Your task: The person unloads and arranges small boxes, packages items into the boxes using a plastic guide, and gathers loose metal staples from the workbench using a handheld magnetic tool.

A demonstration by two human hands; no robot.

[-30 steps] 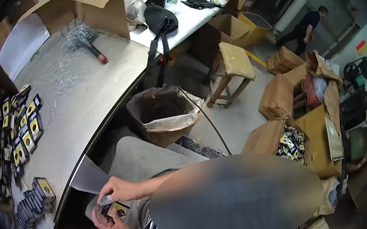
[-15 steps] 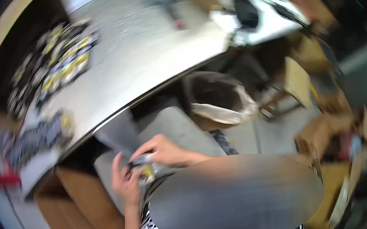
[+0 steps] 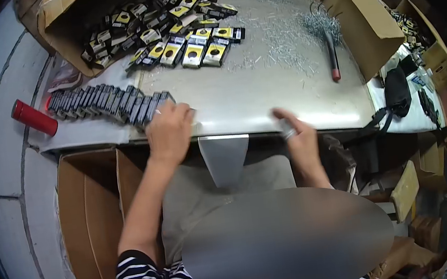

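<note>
My left hand [image 3: 170, 132] is at the right end of a row of small boxes [image 3: 108, 102] standing on edge on the table. Its fingers are curled around the end box [image 3: 164, 98], which they partly cover. My right hand [image 3: 305, 148] is just off the table's front edge, slightly blurred. Its fingers are apart, a pale band wraps one of them, and no box shows in it. Several yellow-and-black boxes [image 3: 193, 55] lie flat behind the row.
Loose boxes spill from a carton [image 3: 65, 30] at the back left. Small metal pieces [image 3: 278, 39] are scattered near a dark rod with a red end [image 3: 333, 60]. A red cylinder [image 3: 34, 118] lies far left. A grey chute [image 3: 226, 159] hangs from the table edge.
Both hands were together over my lap around a small yellow-and-black box. My left hand has moved forward to the row; my right has separated from it. The view has turned.
</note>
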